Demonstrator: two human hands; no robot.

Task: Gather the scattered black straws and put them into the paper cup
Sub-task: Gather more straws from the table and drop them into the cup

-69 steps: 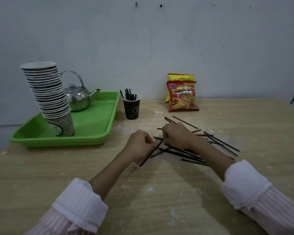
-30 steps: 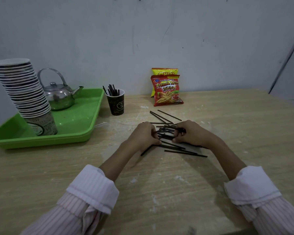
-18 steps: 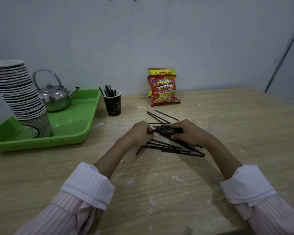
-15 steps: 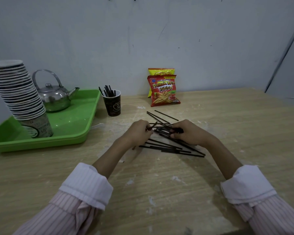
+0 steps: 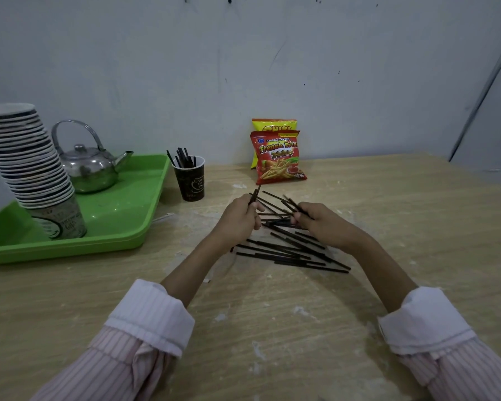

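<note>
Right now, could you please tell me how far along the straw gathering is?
Partly done. A bunch of straws already stands in the paper cup. The left hand grips a couple, and the right hand pinches a few more. A pile of loose straws lies on the table, so most gathering is left.

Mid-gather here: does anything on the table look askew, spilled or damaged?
The stack of paper cups on the green tray leans left toward its top, so it looks tippy. Besides the loose black straws, nothing spilled or damaged shows.
</note>
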